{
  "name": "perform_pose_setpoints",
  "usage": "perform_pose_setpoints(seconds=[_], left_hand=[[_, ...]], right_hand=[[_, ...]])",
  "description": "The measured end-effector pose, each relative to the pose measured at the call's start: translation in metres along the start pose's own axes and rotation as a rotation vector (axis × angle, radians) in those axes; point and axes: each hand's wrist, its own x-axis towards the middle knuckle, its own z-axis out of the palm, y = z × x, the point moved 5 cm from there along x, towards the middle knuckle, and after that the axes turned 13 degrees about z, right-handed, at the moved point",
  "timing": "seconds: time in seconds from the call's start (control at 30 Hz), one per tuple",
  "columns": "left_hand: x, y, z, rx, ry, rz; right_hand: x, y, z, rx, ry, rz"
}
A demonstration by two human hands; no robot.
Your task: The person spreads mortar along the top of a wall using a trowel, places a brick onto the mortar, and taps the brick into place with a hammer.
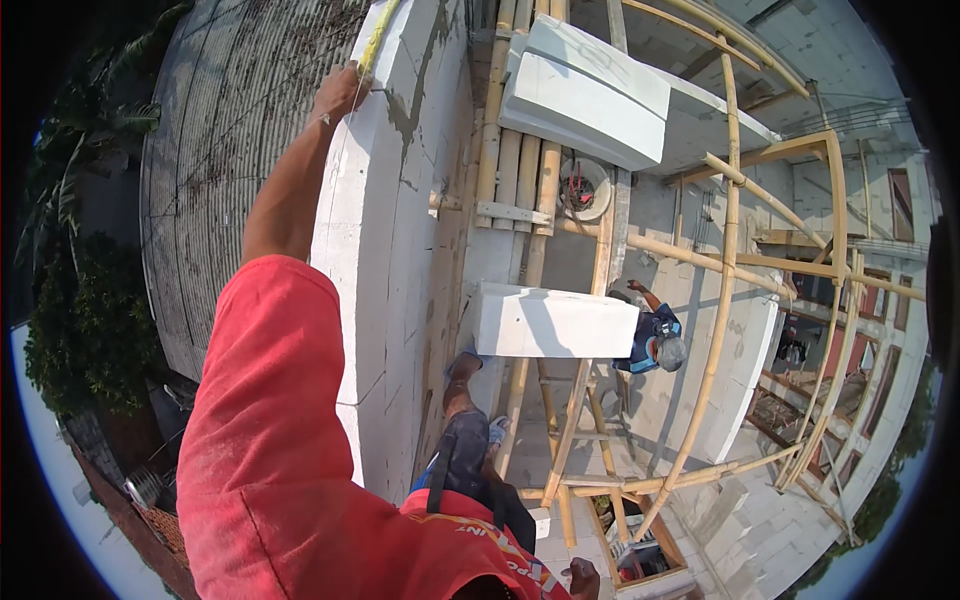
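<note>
My left arm, in a red sleeve, reaches far forward along a white block wall (345, 230). At the wall's top edge my left hand (341, 92) is closed on the near end of a yellow cord-like strip (378, 38), which runs on along the top of the blocks. Below the hand a thin pale line lies against the wall. Low in the picture, near my body, hangs my right hand (582, 578). It is small and dark, its fingers largely hidden, and nothing shows in it.
Bamboo scaffolding (727, 170) stands to the right, with white blocks (585, 108) and another white block (556, 322) resting on it. A round bucket (585, 190) sits between poles. Below is a person in a grey cap (668, 350). A corrugated roof (235, 150) lies left.
</note>
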Motion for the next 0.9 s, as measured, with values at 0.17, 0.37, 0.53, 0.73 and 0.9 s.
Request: perform_pose_setpoints(seconds=[0.17,0.37,0.53,0.73,0.9], left_hand=[[0.026,0.0,-0.004,-0.051,-0.105,0.076],[0.031,-0.037,-0.06,-0.338,0.011,-0.021],[0.037,-0.008,-0.131,-1.389,0.233,-0.599],[-0.041,0.024,-0.239,-1.115,0.326,-0.192],[-0.148,0.183,-0.279,-1.188,0.146,0.054]], right_hand=[[-0.006,-0.008,0.0,0.054,-0.015,0.008],[-0.006,0.001,0.001,0.144,-0.019,-0.041],[-0.022,0.034,0.027,0.285,0.049,-0.082],[-0.07,-0.02,0.033,0.284,0.205,-0.166],[-0.076,-0.075,0.052,0.498,0.273,-0.392]])
